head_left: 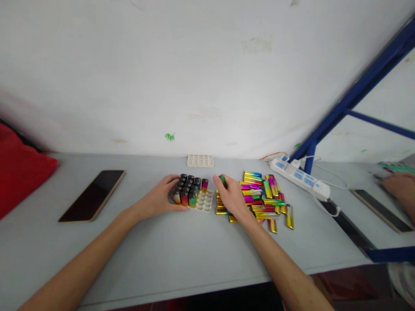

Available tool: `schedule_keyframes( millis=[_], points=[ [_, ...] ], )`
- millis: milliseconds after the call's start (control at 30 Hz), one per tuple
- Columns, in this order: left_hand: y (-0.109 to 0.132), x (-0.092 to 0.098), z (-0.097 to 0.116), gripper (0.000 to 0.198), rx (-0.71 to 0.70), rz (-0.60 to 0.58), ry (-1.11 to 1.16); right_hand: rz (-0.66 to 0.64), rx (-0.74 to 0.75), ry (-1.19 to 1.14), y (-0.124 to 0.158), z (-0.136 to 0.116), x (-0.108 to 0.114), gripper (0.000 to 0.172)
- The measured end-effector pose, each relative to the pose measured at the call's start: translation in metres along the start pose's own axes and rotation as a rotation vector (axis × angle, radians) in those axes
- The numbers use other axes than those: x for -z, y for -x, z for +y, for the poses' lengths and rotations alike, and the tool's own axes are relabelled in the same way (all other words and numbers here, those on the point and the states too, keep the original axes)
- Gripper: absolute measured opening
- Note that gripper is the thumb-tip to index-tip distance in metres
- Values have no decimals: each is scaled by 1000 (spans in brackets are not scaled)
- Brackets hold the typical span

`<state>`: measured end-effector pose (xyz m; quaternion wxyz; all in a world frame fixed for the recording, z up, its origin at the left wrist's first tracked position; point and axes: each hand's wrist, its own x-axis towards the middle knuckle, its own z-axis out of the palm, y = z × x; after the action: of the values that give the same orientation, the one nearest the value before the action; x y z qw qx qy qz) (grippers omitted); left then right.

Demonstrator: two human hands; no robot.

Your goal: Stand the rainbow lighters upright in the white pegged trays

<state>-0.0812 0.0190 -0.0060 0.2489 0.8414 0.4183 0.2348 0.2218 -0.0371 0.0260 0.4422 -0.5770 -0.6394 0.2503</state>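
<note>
A white holder tray (205,201) lies on the grey table, partly filled with upright shiny lighters (189,188) with black tops. My left hand (159,199) rests against the tray's left side, fingers curled round its near corner. My right hand (231,196) is just right of the tray, pinching a green lighter (222,180) between thumb and fingers. Under and to the right of that hand lies a loose pile of metallic gold, pink and green lighters (262,198).
An empty white tray (200,160) sits by the wall. A dark phone (93,195) lies at the left, a red cloth (19,170) beyond it. A white power strip (300,177) and a blue frame (350,101) stand on the right, where another person's hand (400,187) works.
</note>
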Motion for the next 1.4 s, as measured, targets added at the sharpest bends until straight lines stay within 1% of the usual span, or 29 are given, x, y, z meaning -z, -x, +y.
schedule_keyframes(
  millis=[133,200,300,433,500,567,667,733,800,867,967,1067,1167,1267,1333,1400],
  points=[
    [-1,1,-1,91,-10,-7,2,-1,16,13,0,0,5,58],
    [-1,0,-3,91,-13,2,-6,-13,14,34,1,1,4,57],
    [-1,-1,-7,92,-9,9,-27,-31,19,61,4,-1,1,48],
    [0,-4,-13,95,-19,8,-18,-12,47,153,8,-5,-2,35],
    [1,-5,-15,94,-31,17,-8,-31,90,188,9,-6,0,29],
    [2,-6,-15,92,-36,23,-5,-68,156,217,10,-7,4,27],
    [3,-6,-12,92,-32,20,-16,-107,276,282,8,-8,10,31],
    [3,-6,-9,91,-36,22,-22,-127,322,339,7,-7,14,34],
    [3,-6,-7,90,-45,18,-19,-173,313,379,6,-6,15,37],
    [3,-5,-6,94,-47,10,-12,-224,269,382,6,-4,15,38],
    [3,-5,-5,97,-57,3,-15,-270,232,380,6,-4,12,33],
    [3,-5,-4,95,-66,2,-34,-336,233,478,6,-8,11,28],
    [3,-5,-5,94,-53,15,-50,-377,249,648,5,-18,8,35],
    [2,-6,-8,90,-71,23,-65,-360,254,783,4,-29,3,43],
    [1,-6,-11,89,-92,24,-79,-361,226,832,4,-31,0,47],
    [0,-6,-13,90,-100,32,-94,-385,223,822,4,-27,1,51]
  ],
)
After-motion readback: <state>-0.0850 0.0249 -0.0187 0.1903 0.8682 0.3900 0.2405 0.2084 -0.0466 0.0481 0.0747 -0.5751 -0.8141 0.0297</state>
